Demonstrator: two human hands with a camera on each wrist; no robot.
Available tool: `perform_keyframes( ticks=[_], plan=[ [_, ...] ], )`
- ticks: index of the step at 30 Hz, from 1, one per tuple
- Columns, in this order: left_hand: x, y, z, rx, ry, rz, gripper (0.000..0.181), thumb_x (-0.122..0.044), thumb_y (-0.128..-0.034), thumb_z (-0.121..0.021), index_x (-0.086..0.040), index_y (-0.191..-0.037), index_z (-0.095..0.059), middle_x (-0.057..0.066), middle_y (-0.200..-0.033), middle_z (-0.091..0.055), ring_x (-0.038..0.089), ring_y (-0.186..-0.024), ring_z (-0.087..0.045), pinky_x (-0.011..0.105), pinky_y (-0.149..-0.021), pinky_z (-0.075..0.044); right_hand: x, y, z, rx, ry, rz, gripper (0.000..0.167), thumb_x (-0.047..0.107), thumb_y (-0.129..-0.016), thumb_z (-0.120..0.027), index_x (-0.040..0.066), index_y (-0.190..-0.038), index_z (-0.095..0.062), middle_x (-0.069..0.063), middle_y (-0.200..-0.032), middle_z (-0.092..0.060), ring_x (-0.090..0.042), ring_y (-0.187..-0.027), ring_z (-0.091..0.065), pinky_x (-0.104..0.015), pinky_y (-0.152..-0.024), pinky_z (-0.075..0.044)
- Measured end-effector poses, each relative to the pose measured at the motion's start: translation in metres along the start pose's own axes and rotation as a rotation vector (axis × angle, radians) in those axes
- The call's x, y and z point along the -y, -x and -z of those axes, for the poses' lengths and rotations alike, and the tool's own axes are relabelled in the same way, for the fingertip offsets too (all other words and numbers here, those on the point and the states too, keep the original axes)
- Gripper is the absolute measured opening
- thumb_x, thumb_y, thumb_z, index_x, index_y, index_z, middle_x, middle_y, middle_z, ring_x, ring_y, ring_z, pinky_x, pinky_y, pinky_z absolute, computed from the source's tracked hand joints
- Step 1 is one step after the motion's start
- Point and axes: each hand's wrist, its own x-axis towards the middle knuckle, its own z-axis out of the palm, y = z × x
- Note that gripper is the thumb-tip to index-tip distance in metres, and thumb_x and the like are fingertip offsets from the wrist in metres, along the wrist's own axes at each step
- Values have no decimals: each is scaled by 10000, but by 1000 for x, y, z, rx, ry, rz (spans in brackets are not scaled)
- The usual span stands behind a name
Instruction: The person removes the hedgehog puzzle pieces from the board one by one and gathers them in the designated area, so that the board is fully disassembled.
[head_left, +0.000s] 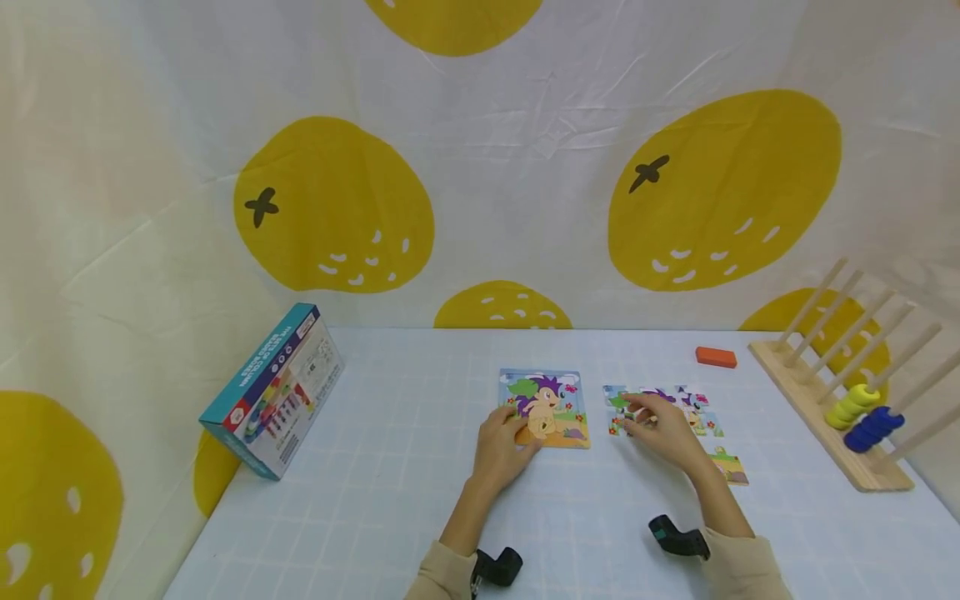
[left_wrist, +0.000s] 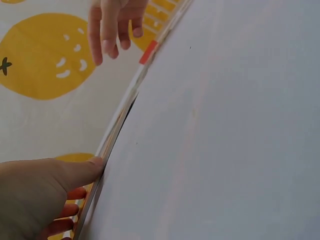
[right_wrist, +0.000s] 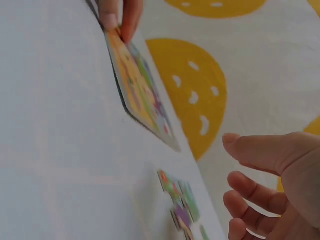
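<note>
A square jigsaw puzzle board (head_left: 553,408) with a purple-haired hedgehog picture lies on the table. My left hand (head_left: 501,442) holds it by the lower left corner, thumb along the near edge and fingers at the left side. In the right wrist view, its thumb and a finger touch the board (right_wrist: 142,90). Over the loose puzzle pieces (head_left: 705,423) to the right hovers my right hand (head_left: 660,429), thumb and fingers apart and nothing between them. The right wrist view shows that hand (right_wrist: 270,185) just above some pieces (right_wrist: 182,200). It partly hides the pieces in the head view.
A toy box (head_left: 277,392) stands at the left. On the right is a wooden peg stand (head_left: 832,417) with yellow rings (head_left: 851,407) and blue rings (head_left: 872,430). An orange block (head_left: 716,357) lies near the back edge, before a patterned cloth.
</note>
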Motion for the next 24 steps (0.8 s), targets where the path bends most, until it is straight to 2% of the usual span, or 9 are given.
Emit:
perform_keyframes(
  ticks=[6, 13, 18, 22, 24],
  plan=[
    [1, 1, 4, 38, -4, -13, 413, -276, -801, -742, -31, -1129, -679, 115, -1260, -565, 269, -1195, -497, 422, -1022, -388, 21, -23, -35, 24, -21, 74, 412, 78, -818, -709, -78, -1180, -589, -230, -1030, -635, -348, -884, -596, -466, -749, -520],
    [3, 2, 5, 7, 36, -14, 350, -222, -806, -741, -12, -1081, -696, 143, -1244, -562, 285, -1200, -486, 418, -1034, -380, 37, -41, -67, 54, -15, 123, 415, 64, -793, -721, -100, -1154, -600, -251, -1081, -634, -397, -954, -586, -513, -802, -498],
    [5, 3, 4, 6, 72, -3, 322, -228, -799, -745, -12, -1036, -709, 142, -1230, -569, 287, -1179, -492, 427, -1015, -394, 41, -48, -84, 95, 33, 89, 459, 125, -767, -744, -78, -1158, -617, -249, -1091, -628, -441, -1033, -541, -568, -896, -425],
    [5, 4, 4, 6, 83, 14, 303, -243, -794, -750, -22, -998, -715, 138, -1215, -582, 289, -1161, -506, 437, -997, -405, 46, -50, -93, 164, 111, 41, 484, 228, -764, -761, -59, -1135, -639, -232, -1059, -624, -433, -1003, -530, -576, -869, -416],
    [5, 4, 3, 14, 79, 27, 301, -256, -799, -747, -31, -996, -714, 131, -1219, -584, 285, -1165, -508, 433, -1000, -405, 48, -50, -95, 198, 113, 24, 461, 237, -776, -758, -58, -1113, -649, -213, -1033, -628, -397, -970, -547, -553, -851, -437]
  ],
)
